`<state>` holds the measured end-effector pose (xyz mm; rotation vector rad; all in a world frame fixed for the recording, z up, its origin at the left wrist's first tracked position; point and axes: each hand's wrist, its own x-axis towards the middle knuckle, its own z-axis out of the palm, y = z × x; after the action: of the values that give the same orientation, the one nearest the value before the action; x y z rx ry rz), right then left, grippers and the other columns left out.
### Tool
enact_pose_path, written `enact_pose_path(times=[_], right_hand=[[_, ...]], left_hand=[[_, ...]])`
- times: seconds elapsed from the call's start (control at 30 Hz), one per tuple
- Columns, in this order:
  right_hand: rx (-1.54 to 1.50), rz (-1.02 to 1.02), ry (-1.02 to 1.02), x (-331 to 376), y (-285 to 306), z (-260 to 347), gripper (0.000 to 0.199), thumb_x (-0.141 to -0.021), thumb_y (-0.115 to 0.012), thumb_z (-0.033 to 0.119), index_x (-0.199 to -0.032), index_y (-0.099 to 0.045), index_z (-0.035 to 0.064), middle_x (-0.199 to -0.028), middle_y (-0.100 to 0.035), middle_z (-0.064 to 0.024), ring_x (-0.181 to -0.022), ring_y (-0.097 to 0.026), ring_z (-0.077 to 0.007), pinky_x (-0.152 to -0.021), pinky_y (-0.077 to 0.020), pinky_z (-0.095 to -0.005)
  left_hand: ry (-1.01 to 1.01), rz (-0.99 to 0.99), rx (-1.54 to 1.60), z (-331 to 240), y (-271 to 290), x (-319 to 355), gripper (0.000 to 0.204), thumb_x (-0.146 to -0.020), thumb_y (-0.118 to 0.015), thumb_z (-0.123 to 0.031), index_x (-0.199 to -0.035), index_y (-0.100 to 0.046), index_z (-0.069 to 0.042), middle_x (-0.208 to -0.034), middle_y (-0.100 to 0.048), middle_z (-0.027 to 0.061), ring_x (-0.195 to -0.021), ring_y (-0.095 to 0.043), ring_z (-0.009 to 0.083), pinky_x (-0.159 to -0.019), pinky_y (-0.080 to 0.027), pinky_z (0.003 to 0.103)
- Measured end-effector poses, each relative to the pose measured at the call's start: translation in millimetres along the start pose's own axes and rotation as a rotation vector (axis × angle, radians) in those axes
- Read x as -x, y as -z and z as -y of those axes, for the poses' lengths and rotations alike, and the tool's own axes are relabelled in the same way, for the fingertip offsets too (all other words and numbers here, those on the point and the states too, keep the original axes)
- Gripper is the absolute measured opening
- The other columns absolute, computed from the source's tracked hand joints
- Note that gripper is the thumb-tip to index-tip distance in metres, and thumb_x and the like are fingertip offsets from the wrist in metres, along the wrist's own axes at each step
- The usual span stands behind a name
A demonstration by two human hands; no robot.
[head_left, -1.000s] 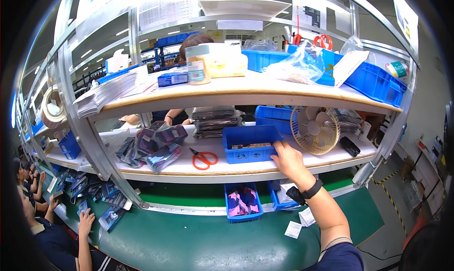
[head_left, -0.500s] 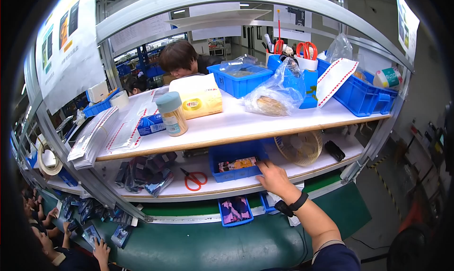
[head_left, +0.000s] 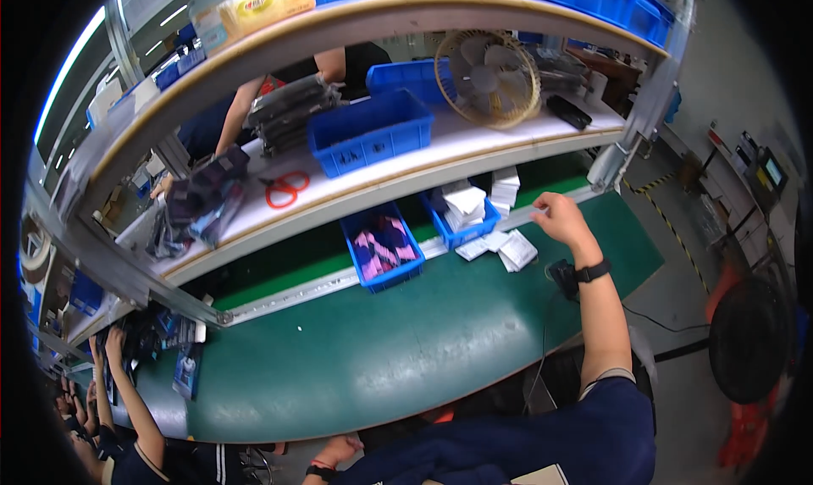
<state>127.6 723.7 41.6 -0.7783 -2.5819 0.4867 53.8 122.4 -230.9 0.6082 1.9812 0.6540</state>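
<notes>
My right hand, with a black band at the wrist, is raised over the far right of the green table. Its fingers are bent, thumb and forefinger apart, and nothing shows between them. To its left, folded white papers lie on the table, and more fill a small blue bin. Low in the view, below the table's near edge, is my left hand, its fingers curled in and nothing visible in them. Another small blue bin holds pink and dark pieces.
Above the table runs a shelf with red-handled scissors, a large blue bin, a fan and a black case. A black corded device is beside my right wrist. Co-workers' arms reach in at left.
My right hand has left the large bin on the shelf and moved right and down over the table. The view has tilted downward, and my left hand has come into sight.
</notes>
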Motion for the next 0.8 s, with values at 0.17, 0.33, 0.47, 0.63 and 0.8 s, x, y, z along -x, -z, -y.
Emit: enact_pose_path(times=[0.17,0.33,0.47,0.63,0.8], right_hand=[[-0.059,0.208,0.346,23,-74,16,0.061,-0.057,-0.082,0.026,-0.109,-0.054,0.0099,-0.113,-0.052,-0.0144,-0.113,-0.046,-0.0337,-0.098,-0.0368,-0.0413],[0.304,-0.048,0.603,39,-98,55,0.025,-0.066,-0.071,0.015,-0.087,-0.060,0.0104,-0.088,-0.058,-0.0078,-0.097,-0.053,-0.0280,-0.095,-0.0365,-0.0441],[0.412,-0.276,0.772,21,-125,48,0.012,-0.068,-0.056,0.009,-0.057,-0.060,0.0106,-0.064,-0.058,-0.0044,-0.077,-0.056,-0.0235,-0.088,-0.0396,-0.0434],[0.412,-0.311,0.818,29,-107,55,0.005,-0.068,-0.057,0.009,-0.065,-0.062,0.0107,-0.066,-0.059,-0.0047,-0.076,-0.056,-0.0242,-0.077,-0.0411,-0.0395],[-0.138,-0.383,0.233,56,-69,45,0.010,-0.074,-0.065,0.011,-0.082,-0.066,0.0047,-0.076,-0.066,-0.0098,-0.074,-0.062,-0.0266,-0.071,-0.0477,-0.0379]], left_hand=[[0.186,-0.310,-0.048,-40,-23,61,0.022,-0.084,-0.060,-0.027,-0.096,-0.069,-0.010,-0.092,-0.068,0.0117,-0.088,-0.065,0.0224,-0.079,-0.049,0.032],[-0.237,-0.356,-0.165,-70,-48,77,0.026,-0.080,-0.064,-0.022,-0.101,-0.066,-0.007,-0.098,-0.065,0.0137,-0.091,-0.061,0.0296,-0.081,-0.049,0.035],[-0.215,-0.355,-0.143,-85,-46,93,0.025,-0.080,-0.063,-0.020,-0.101,-0.066,-0.007,-0.098,-0.065,0.0139,-0.092,-0.061,0.0297,-0.081,-0.049,0.035],[-0.242,-0.448,-0.227,-96,-36,110,0.023,-0.081,-0.062,-0.019,-0.099,-0.066,-0.006,-0.097,-0.065,0.0136,-0.093,-0.060,0.0302,-0.082,-0.048,0.036],[-0.366,-0.390,-0.188,-133,-23,126,0.023,-0.081,-0.062,-0.018,-0.099,-0.065,-0.005,-0.097,-0.065,0.0129,-0.093,-0.060,0.0300,-0.081,-0.049,0.036]])
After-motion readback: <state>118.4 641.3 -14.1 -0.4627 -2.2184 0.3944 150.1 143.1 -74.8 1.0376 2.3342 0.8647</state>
